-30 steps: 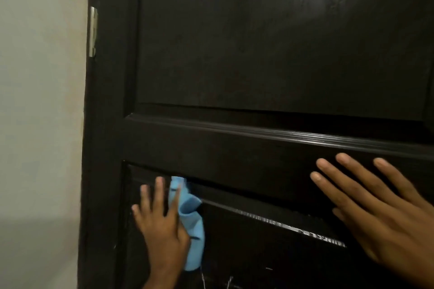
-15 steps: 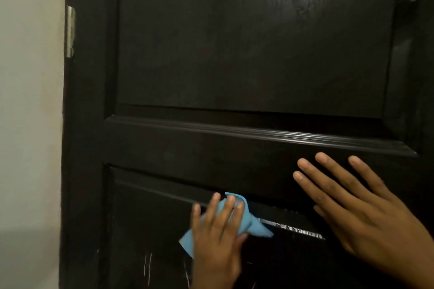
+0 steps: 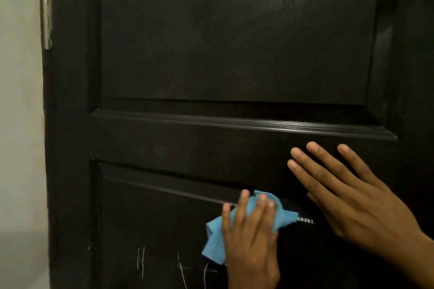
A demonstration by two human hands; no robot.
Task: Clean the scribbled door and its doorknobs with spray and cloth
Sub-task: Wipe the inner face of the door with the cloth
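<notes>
Left grip: left hand (image 3: 252,239) lies flat on the blue cloth (image 3: 217,239), fingers straight and spread, pressing it against the door (image 3: 211,54); nothing pinched or curled round.
Right grip: right hand (image 3: 347,197) open, palm and straight fingers flat on the door's middle rail, to the right of and slightly above the left hand; holds nothing.
Cloth position: bunched at the upper edge of the lower panel, over the bevelled moulding; corners stick out left, below and right of the hand.
Door: dark brown, wood-grain, panelled; fills most of the view. Large upper panel, horizontal rail, lower panel.
Scribbles: thin white marks (image 3: 141,263) on the lower panel, below and left of the cloth; more white streaks just below the cloth. Pale residue along the moulding (image 3: 305,220) just right of the cloth.
Obstruction: left hand covers the middle of the cloth and the moulding under it; right forearm hides the lower right of the door.
Surroundings: metal hinge (image 3: 46,21) on the door's left edge; pale wall (image 3: 18,124) beyond.
Doorknobs: none identifiable.
</notes>
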